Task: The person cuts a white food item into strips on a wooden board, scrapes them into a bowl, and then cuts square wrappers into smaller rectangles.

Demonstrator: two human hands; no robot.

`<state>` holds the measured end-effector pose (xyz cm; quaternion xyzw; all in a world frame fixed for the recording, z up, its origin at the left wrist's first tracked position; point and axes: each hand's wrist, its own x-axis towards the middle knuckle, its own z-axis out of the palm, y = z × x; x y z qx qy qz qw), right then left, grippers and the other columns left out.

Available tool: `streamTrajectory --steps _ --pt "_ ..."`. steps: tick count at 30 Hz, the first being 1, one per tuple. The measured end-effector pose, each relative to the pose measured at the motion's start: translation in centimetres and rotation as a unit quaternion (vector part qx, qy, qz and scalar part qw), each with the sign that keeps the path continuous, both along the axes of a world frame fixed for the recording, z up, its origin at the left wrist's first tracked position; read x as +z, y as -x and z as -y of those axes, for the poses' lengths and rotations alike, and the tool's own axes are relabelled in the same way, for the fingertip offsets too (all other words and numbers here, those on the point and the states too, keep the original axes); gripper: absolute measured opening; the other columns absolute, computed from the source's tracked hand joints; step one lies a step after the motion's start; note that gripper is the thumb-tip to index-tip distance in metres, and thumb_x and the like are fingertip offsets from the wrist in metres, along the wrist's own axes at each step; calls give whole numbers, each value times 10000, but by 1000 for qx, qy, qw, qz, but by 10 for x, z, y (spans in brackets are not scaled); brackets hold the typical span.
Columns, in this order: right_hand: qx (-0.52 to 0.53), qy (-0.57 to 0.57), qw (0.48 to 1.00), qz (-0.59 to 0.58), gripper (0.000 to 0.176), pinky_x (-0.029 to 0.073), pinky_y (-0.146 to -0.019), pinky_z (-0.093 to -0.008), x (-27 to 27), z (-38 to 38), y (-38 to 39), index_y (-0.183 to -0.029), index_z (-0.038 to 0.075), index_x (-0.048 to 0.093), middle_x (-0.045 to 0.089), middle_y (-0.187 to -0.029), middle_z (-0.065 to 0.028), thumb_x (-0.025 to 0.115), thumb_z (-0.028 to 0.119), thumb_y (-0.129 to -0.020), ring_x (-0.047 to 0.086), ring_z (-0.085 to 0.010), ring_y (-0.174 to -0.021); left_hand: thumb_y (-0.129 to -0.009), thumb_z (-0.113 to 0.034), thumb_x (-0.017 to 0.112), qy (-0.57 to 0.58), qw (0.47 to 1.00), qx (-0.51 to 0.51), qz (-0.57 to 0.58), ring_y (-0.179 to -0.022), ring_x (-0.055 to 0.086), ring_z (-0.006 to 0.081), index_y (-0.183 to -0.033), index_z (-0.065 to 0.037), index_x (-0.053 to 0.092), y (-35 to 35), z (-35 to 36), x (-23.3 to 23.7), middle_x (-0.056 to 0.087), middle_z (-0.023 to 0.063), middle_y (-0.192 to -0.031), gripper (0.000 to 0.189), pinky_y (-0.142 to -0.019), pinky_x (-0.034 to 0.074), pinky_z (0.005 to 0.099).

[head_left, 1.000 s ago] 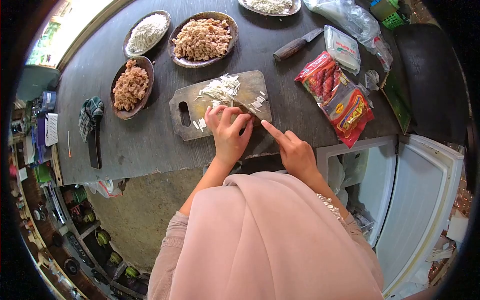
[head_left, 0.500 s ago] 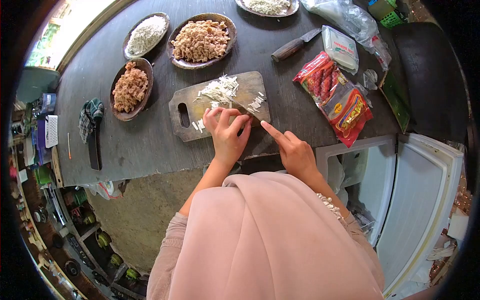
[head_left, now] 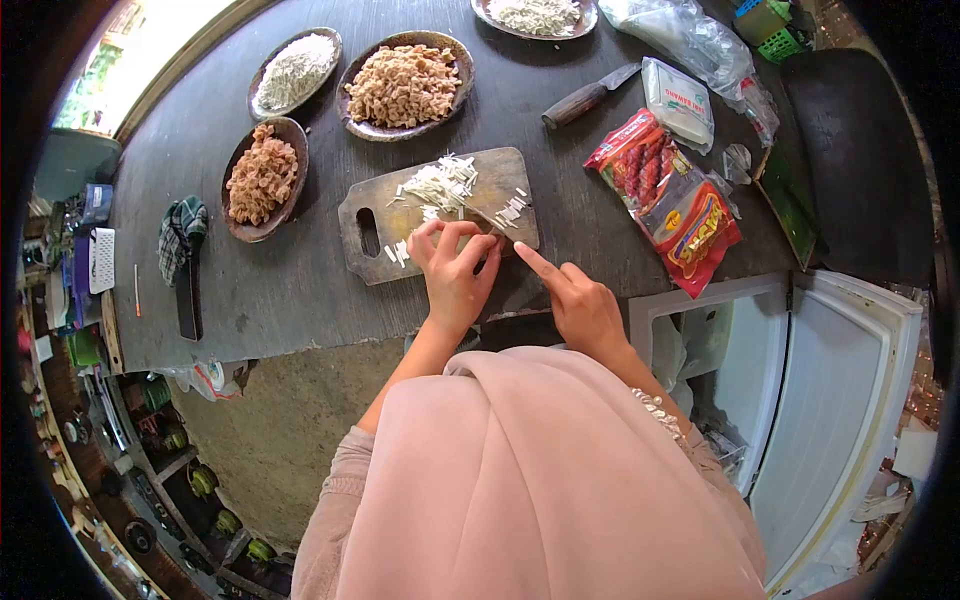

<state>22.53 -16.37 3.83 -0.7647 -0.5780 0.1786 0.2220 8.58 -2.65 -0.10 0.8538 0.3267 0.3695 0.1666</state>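
Observation:
A wooden cutting board (head_left: 345, 222) lies near the table's front edge, with a heap of thin white strips (head_left: 440, 185) on it and smaller groups of strips beside the heap. My left hand (head_left: 455, 265) rests at the board's front edge with bent fingers pressed down. Whatever lies under those fingertips is hidden. My right hand (head_left: 583, 305) is closed around a knife, index finger stretched forward along it. The knife's blade (head_left: 490, 217) slants across the board just beyond my left fingers, among the strips. Its handle is covered by my right hand.
Bowls of brown chunks (head_left: 403, 85), reddish-brown pieces (head_left: 262, 175) and white shreds (head_left: 297, 72) stand at the back left. A second knife (head_left: 590, 95), a red food packet (head_left: 665, 200) and a white packet (head_left: 678, 103) lie right. An open white door (head_left: 840, 380) is at lower right.
My right hand has shifted slightly left with the knife. My left hand stays in nearly the same place, and the strips look much the same.

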Motion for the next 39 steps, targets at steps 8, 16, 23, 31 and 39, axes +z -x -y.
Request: streamTrajectory --steps 8,16,23,31,39 --pt "-8 -7 1000 -9 744 560 -608 -483 6 4 -2 -1530 391 413 549 -778 -138 562 13 -907 650 -368 -645 -747 -132 815 6 1000 1 1 -1109 483 313 -880 -162 716 1 1 2 634 -20 -1018 169 -959 320 504" --pt "1 -28 1000 5 749 558 -604 -482 -3 -8 -1 -1534 390 407 543 -766 -134 578 22 -904 648 -365 -639 -756 -139 814 8 1000 5 -1 -1109 480 312 -890 -167 721 2 3 1 633 -22 -1026 166 -964 317 503" --pt "-9 20 1000 -22 678 528 -639 -479 9 5 -3 -1506 365 465 537 -770 -139 580 16 -936 626 -360 -673 -755 -136 813 13 1000 5 2 -1104 483 306 -885 -164 718 2 3 1 638 -23 -1017 163 -960 316 500" --pt "3 -24 1000 3 763 559 -600 -468 -1 -7 -1 -1533 383 414 543 -767 -131 560 3 -888 651 -358 -642 -747 -135 818 11 1000 6 5 -1104 488 308 -880 -162 715 1 3 1 643 -18 -1013 170 -958 318 501" --pt "10 3 1000 3 770 564 -603 -464 4 4 -4 -1531 381 416 543 -768 -124 556 -10 -883 660 -352 -653 -741 -136 818 10 1000 5 8 -1106 486 309 -870 -156 711 1 3 3 643 -12 -1009 169 -972 320 502"
